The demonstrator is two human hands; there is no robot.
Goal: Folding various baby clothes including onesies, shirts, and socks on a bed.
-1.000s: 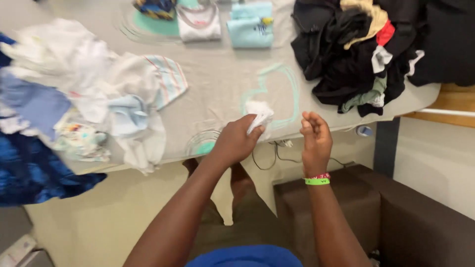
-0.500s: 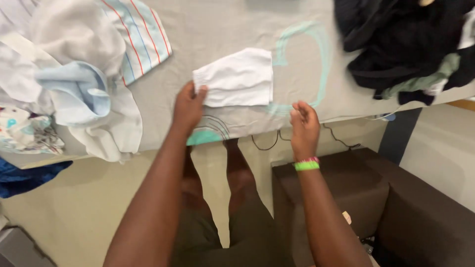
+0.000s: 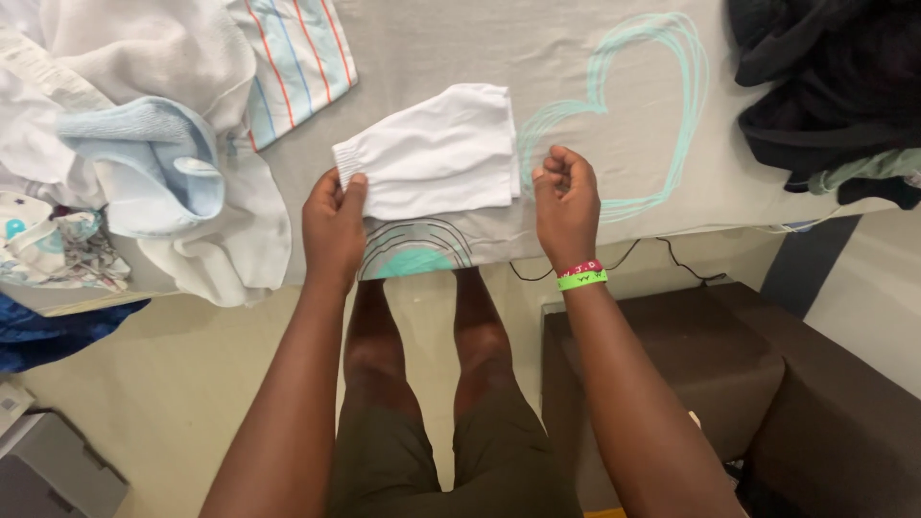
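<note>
White shorts are being pinched at the waistband by the left hand; the right hand, curled empty beside them, is risking a lopsided, bunched hem.

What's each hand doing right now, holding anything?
Left hand: pinching the waistband corner of the white shorts on the table.
Right hand: fingers curled at the shorts' right edge; a grip cannot be told.

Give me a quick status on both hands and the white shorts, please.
Left hand pinching the waistband corner of the white shorts. Right hand curled at their other edge, grip unclear. Shorts flat on the grey cover. Light pile beside, apart.
</note>
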